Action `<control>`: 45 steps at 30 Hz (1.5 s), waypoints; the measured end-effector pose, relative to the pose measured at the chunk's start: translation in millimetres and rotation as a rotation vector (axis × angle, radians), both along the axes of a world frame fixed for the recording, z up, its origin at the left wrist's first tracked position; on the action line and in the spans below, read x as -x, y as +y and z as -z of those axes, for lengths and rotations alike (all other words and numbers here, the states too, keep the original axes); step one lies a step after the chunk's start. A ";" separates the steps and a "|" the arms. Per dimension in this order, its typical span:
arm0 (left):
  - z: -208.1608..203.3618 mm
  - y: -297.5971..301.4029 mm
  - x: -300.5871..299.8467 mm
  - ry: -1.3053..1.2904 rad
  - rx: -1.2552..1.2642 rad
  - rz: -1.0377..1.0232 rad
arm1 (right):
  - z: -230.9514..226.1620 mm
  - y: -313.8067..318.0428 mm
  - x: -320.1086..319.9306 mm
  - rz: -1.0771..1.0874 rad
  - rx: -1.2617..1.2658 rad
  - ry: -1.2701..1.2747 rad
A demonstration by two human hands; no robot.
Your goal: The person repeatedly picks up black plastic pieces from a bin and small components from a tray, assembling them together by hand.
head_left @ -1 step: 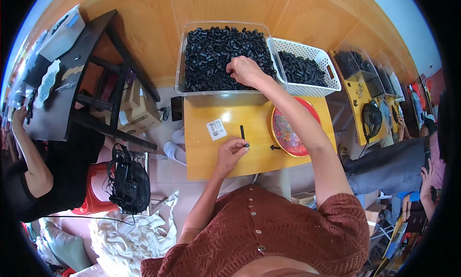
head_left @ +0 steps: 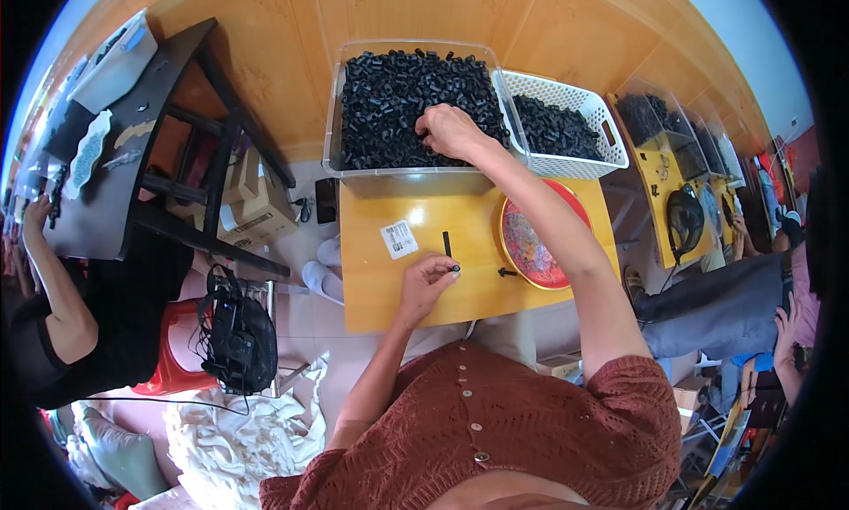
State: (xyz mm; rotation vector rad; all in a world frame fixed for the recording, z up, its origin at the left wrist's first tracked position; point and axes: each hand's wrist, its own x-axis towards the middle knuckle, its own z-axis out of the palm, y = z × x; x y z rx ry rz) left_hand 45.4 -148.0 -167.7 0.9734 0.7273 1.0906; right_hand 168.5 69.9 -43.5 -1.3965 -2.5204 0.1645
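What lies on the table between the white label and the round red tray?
In the head view, a black strip lies between the label and tray, just beyond the left hand.

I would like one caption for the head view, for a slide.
Right hand at black parts in a clear bin; left hand pinching a black piece over the table.

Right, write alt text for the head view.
A person's right hand reaches into a clear plastic bin of small black pieces, while the left hand holds a small black cylinder over a yellow wooden table. Right of the bin stands a white perforated plastic basket of black pieces; a round red tray is partly hidden by the right forearm.
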 end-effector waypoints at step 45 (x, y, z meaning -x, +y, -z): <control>-10.7 1.6 0.3 0.091 0.020 -0.044 | 57.5 -217.5 -51.4 0.169 0.483 0.942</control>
